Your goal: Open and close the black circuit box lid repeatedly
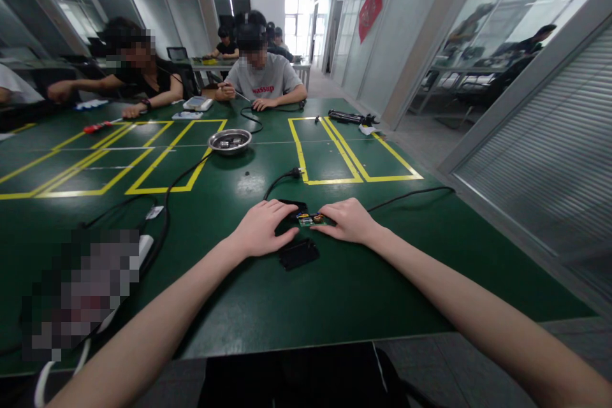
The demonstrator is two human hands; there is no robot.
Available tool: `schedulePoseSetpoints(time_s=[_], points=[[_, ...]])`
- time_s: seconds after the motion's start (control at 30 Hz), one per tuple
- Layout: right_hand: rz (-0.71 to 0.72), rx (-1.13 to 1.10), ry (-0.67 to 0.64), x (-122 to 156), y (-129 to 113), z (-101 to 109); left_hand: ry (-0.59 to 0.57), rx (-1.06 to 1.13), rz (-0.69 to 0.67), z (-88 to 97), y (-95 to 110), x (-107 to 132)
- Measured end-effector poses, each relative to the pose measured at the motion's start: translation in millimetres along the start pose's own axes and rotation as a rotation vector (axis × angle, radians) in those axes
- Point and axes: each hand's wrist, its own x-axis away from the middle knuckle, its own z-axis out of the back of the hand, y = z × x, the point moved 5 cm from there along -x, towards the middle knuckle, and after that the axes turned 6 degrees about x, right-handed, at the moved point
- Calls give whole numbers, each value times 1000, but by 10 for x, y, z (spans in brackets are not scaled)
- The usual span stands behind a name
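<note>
A small green circuit board (pixel 306 221) with a copper-coloured coil and other parts on it lies between my two hands, close above the table. My left hand (pixel 261 227) curls round its left end, fingers on the far side and thumb on the near side. Its right end is held by the fingers and thumb of my right hand (pixel 351 220). Just behind the board is a black plastic shell (pixel 297 204), partly hidden by my left fingers. A second black shell piece (pixel 300 255) lies on the table nearer to me, below the board.
Past the hands lies a black power plug (pixel 296 173) on its cord. A metal bowl (pixel 230 141) with small metal parts stands farther left. Yellow tape (pixel 335 182) marks the green table (pixel 382 287). A black cable (pixel 411 194) runs right. Co-workers (pixel 265 73) sit opposite.
</note>
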Motion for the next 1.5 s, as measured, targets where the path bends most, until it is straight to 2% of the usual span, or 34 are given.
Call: schedulePoseSetpoints(time_s=[0.17, 0.33, 0.6, 0.8, 0.93, 1.13, 1.3, 1.5], points=[[33, 23, -21, 0, -34, -33, -12, 58, 28, 28, -76, 19], [50, 31, -55, -9, -45, -58, -43, 155, -17, 32, -18, 27], [125, -1, -42, -60, -125, -91, -69, 73, -70, -20, 52, 5], [96, -153, -59, -49, -135, -36, -52, 48, -57, -27, 41, 1], [12, -230, -48, -48, -112, 25, -28, 41, -37, -55, 22, 2], [-38, -387, -23, -47, -78, -4, -1, 25, 7, -91, -24, 8], [-71, -410, 34, -55, -62, -56, 27, 25, 21, -89, -34, 3], [-75, -397, 21, -65, -100, -85, 75, 106, 14, -91, -74, -13]])
